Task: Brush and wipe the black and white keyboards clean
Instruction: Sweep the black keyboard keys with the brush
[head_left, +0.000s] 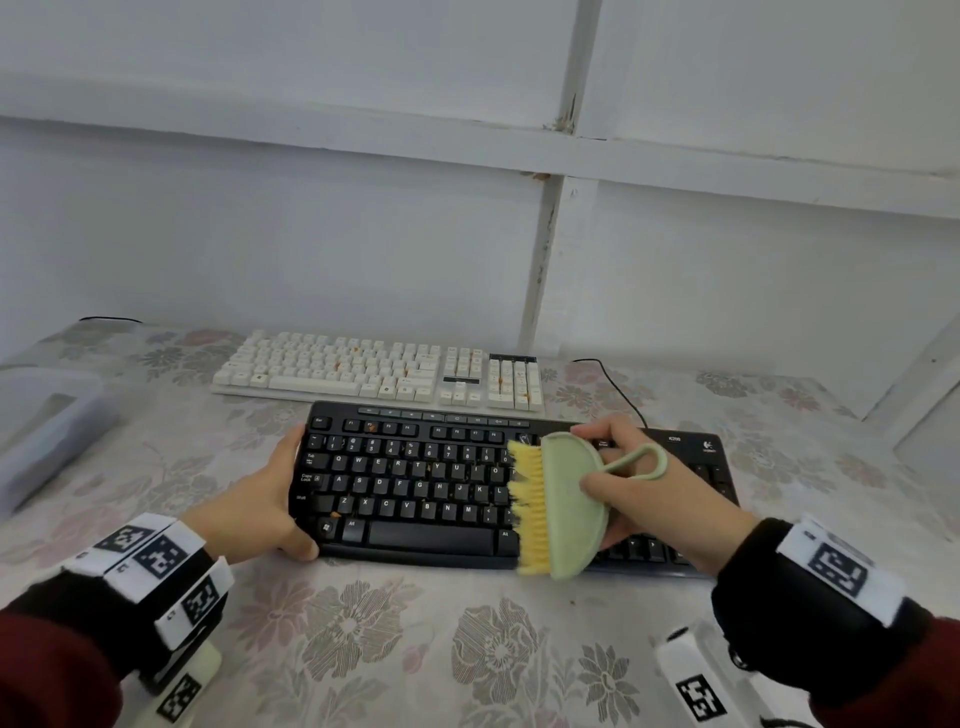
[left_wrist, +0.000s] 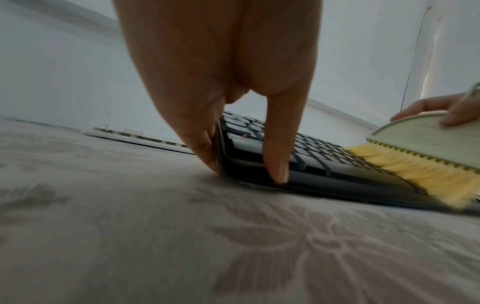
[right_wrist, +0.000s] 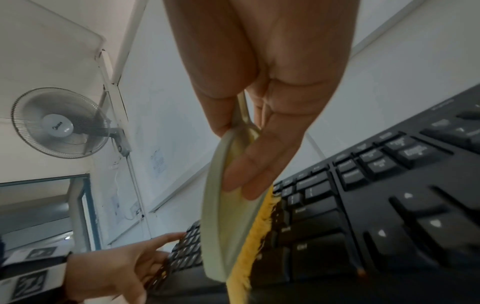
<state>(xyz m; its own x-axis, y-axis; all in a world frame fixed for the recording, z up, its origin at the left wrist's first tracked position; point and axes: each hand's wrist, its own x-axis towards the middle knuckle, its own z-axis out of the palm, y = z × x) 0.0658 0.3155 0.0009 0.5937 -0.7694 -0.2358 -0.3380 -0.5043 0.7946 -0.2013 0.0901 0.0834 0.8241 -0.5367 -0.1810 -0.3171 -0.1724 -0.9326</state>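
Note:
The black keyboard (head_left: 415, 483) lies in front of me on the floral tablecloth, with a few orange crumbs among its keys. My left hand (head_left: 260, 493) presses straight fingers (left_wrist: 205, 148) against its left edge, thumb at the front corner. My right hand (head_left: 639, 488) grips a pale green brush (head_left: 569, 504), whose yellow bristles (head_left: 530, 499) rest on the keys right of the letter block. The white keyboard (head_left: 363, 369), dotted with orange crumbs, lies just behind. From the right wrist, the brush (right_wrist: 221, 205) stands on edge over the black keyboard (right_wrist: 389, 205).
A clear plastic container (head_left: 47, 431) sits at the table's left edge. A black cable (head_left: 618, 389) runs from behind the black keyboard toward the wall. The white wall stands close behind the white keyboard. A wall fan (right_wrist: 59, 123) hangs high up.

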